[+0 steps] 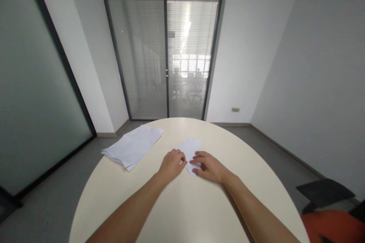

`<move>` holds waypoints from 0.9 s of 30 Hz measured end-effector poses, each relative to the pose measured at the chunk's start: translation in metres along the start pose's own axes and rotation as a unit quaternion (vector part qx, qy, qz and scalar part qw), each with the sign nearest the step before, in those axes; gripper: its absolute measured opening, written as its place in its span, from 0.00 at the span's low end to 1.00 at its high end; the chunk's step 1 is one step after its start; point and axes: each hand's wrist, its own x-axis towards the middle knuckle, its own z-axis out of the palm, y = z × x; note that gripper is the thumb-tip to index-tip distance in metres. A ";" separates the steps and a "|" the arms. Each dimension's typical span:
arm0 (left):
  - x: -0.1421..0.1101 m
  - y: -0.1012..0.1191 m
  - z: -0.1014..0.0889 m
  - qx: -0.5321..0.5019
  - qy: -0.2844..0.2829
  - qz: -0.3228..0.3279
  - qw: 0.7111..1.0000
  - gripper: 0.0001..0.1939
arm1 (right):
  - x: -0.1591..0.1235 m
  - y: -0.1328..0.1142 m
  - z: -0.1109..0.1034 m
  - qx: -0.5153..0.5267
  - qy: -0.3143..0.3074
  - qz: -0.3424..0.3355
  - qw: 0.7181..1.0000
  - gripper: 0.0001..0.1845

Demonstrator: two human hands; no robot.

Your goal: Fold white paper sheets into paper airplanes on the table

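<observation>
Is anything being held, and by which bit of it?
The left grip is at the left edge of the small white paper, the right grip at its right side; pinched or just pressed, I can't tell.

The sheet (191,145) and stack (137,143) are matt paper, the tabletop (176,212) smooth and faintly glossy.
</observation>
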 end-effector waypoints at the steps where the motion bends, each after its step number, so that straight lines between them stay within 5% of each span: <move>1: 0.000 -0.001 0.000 -0.002 0.002 -0.003 1.000 0.04 | 0.000 -0.003 -0.001 0.004 -0.005 -0.010 1.000 0.21; 11: 0.000 -0.008 0.005 -0.045 0.021 -0.041 0.998 0.03 | 0.001 -0.020 0.002 0.013 -0.008 -0.059 0.998 0.19; 27: 0.002 0.000 -0.002 0.019 -0.011 -0.049 0.999 0.05 | 0.001 -0.022 0.000 0.010 -0.037 -0.057 0.998 0.15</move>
